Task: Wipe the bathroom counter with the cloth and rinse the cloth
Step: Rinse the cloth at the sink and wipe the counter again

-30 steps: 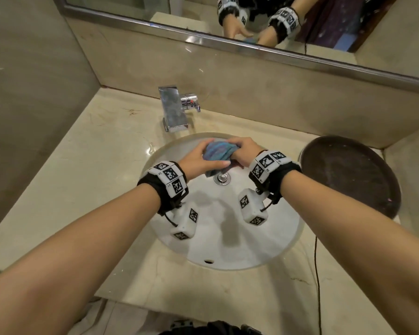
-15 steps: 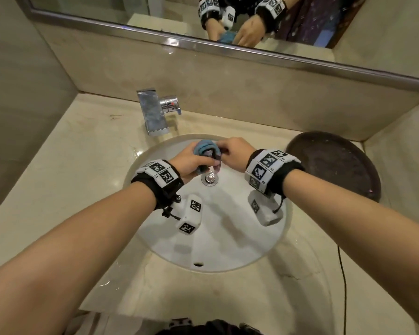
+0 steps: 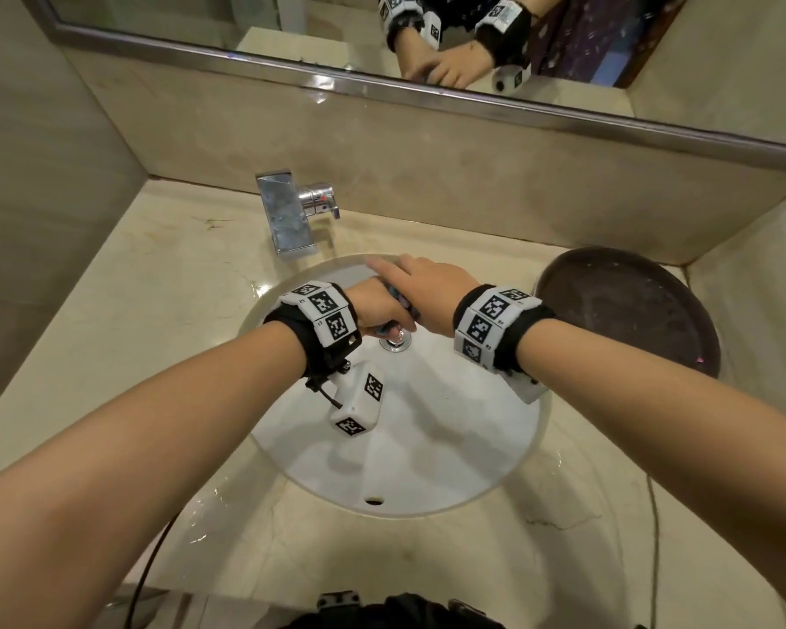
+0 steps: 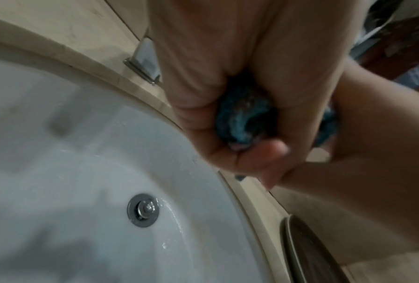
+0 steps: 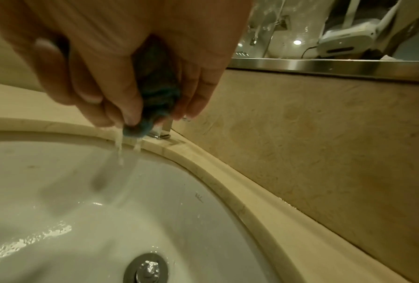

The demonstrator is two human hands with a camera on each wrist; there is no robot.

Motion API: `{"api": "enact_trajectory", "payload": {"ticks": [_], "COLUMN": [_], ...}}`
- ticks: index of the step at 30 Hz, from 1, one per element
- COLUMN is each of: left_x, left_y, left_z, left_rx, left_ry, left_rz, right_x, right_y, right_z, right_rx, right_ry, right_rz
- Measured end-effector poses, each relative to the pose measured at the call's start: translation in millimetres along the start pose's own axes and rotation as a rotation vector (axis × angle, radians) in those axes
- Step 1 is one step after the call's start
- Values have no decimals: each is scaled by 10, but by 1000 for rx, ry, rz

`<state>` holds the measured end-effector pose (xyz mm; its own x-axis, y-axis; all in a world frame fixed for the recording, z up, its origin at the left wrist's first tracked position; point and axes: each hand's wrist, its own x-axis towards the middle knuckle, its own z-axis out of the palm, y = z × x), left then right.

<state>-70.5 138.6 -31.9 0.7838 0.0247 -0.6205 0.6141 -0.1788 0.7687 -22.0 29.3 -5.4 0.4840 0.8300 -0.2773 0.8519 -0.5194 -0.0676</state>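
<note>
The blue cloth [image 4: 242,122] is bunched into a tight wad between both hands, held above the white basin [image 3: 427,447], over its far half and just above the drain [image 3: 395,341]. The left hand [image 3: 373,306] has its fingers curled hard round one end. The right hand [image 3: 432,288] wraps the other end, though its forefinger sticks out straight toward the tap [image 3: 291,220]. Thin streams of water [image 5: 120,151] run from the low tip of the cloth into the bowl, so this looks like the wringing at the end of the rinse.

The main risk I see is dripping in the wrong place. The wad hangs close to the far rim of the basin, and if the hands drift toward the tap the squeezed water would land on the desk [image 3: 123,338] and undo the wiping. The near edge of the desk already shines wet in patches. A twist that loosens could also let the slick cloth slip and drop onto the drain. The loose forefinger weakens the right hand's hold a little. A dark round tray [image 3: 631,311] sits at the far right corner of the desk, near enough to catch splashes if the wringing gets rough.
</note>
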Motion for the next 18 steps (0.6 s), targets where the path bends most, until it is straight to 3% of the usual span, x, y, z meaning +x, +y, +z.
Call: {"api": "enact_trajectory", "payload": {"ticks": [7,13,18], "left_x": [113,123,179], "left_y": [31,119,25], "left_z": [57,153,177], "left_rx": [289,911,1038], "left_ry": [60,91,97], "left_rz": [-78,-7,15], "right_x": [108,165,251], "right_y": [-17,-44,-62], "right_z": [61,116,185], "right_rx": [-34,-141,-163], "right_ry": [-69,-150,-254], "right_rz": [173,242,309]}}
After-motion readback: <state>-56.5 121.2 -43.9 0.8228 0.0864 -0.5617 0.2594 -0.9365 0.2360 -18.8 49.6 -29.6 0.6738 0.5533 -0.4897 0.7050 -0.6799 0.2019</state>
